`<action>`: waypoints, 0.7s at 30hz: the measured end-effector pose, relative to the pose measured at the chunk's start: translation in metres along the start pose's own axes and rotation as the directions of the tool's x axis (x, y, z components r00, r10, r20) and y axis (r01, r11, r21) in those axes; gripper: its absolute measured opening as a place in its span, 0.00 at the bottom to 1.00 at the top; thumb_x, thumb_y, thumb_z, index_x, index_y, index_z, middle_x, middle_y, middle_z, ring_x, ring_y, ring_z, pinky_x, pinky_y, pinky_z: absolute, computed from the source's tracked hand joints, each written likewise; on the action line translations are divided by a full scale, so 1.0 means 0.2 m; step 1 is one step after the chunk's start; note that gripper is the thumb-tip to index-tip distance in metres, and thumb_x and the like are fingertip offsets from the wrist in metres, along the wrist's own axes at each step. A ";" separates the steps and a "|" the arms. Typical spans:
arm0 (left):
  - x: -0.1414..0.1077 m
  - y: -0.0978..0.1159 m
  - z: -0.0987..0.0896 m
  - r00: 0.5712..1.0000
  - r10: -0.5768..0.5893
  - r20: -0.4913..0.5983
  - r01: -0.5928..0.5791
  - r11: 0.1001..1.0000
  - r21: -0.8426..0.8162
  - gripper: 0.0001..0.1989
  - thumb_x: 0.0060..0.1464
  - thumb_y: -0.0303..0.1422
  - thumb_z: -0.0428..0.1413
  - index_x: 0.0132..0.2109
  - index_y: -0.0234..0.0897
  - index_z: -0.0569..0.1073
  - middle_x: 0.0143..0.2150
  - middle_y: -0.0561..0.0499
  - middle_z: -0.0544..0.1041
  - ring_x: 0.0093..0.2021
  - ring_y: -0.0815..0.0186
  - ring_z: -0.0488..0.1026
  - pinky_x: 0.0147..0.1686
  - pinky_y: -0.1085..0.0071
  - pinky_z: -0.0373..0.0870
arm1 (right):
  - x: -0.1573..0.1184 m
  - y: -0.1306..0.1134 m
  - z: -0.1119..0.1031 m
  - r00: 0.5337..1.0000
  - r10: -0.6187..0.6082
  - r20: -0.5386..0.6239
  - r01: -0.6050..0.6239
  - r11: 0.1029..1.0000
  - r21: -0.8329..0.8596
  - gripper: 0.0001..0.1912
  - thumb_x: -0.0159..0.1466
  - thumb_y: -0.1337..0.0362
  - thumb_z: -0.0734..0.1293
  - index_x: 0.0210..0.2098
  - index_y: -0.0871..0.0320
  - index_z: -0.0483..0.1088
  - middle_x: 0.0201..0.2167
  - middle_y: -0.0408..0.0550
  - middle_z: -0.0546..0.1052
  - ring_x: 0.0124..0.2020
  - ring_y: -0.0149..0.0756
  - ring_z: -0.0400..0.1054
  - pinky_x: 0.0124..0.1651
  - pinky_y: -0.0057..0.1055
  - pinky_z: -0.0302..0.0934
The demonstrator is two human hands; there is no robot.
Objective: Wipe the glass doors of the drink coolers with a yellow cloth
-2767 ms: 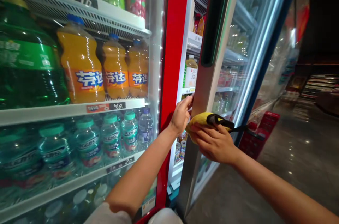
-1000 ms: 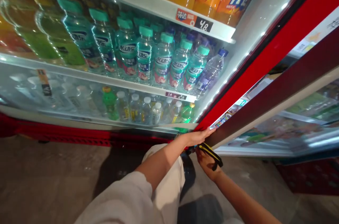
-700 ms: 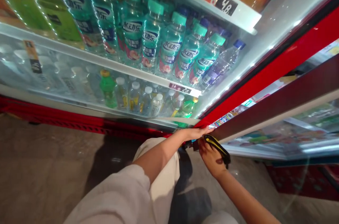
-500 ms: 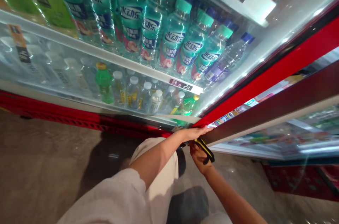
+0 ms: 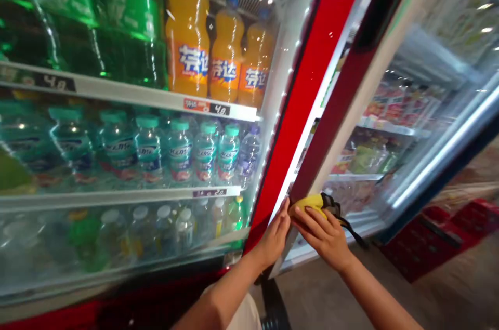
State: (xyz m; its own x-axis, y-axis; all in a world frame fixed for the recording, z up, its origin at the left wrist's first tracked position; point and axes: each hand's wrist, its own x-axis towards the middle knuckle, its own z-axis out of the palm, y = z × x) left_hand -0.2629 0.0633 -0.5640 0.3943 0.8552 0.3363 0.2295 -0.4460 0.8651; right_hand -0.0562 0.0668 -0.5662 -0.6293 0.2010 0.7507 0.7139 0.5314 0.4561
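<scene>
My right hand is wrapped over a yellow-and-black tape measure with a dark strap hanging from its right side. It holds the tape measure against the dark red edge of a swung-out cooler door. Beside it, my left hand lies with fingers stretched out and close together, at the gap between that door edge and the red cooler frame. Its fingertips almost meet the tape measure. Whether any tape blade is pulled out cannot be made out.
Left of my hands, the lit cooler holds orange soda bottles, large green bottles and teal-capped drinks on shelves. Small clear bottles stand below. A red crate sits at the right on the floor.
The view has tilted up, bringing the orange bottles into sight. Both hands are now higher along the door edge, and my right hand has turned palm-down over the tape measure.
</scene>
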 end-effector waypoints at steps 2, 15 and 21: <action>0.04 0.11 -0.01 0.987 0.162 -0.021 -0.152 0.958 0.242 0.32 0.73 0.44 0.33 0.77 0.37 0.39 0.79 0.44 0.43 0.78 0.63 0.42 0.74 0.59 0.49 | 0.13 0.11 -0.04 0.989 0.030 -0.144 -0.041 0.996 -0.078 0.24 0.73 0.70 0.62 0.63 0.41 0.69 0.59 0.43 0.78 0.63 0.36 0.70 0.70 0.42 0.55; 0.51 0.45 -0.30 0.598 0.790 0.132 -0.258 0.034 0.966 0.39 0.68 0.33 0.50 0.77 0.32 0.39 0.73 0.40 0.60 0.77 0.60 0.46 0.76 0.53 0.37 | 0.55 0.29 0.03 0.795 0.386 -0.467 -0.423 0.906 0.028 0.28 0.72 0.71 0.60 0.68 0.47 0.64 0.65 0.55 0.72 0.69 0.46 0.62 0.64 0.50 0.64; 0.52 0.41 -0.30 0.558 0.828 0.050 -0.258 0.116 0.959 0.40 0.67 0.33 0.50 0.76 0.26 0.39 0.72 0.38 0.62 0.77 0.60 0.43 0.76 0.58 0.35 | 0.68 0.37 0.11 0.803 0.433 -0.410 -0.456 0.889 0.045 0.30 0.70 0.71 0.60 0.69 0.44 0.63 0.70 0.52 0.66 0.71 0.45 0.59 0.67 0.51 0.60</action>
State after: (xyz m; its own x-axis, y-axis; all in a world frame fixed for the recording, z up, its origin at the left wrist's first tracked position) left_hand -0.2574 0.1308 -0.4350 0.4548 0.0949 0.8855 0.7783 -0.5258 -0.3433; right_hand -0.0955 0.1519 -0.4413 -0.0700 0.0535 0.9961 0.9075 0.4180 0.0413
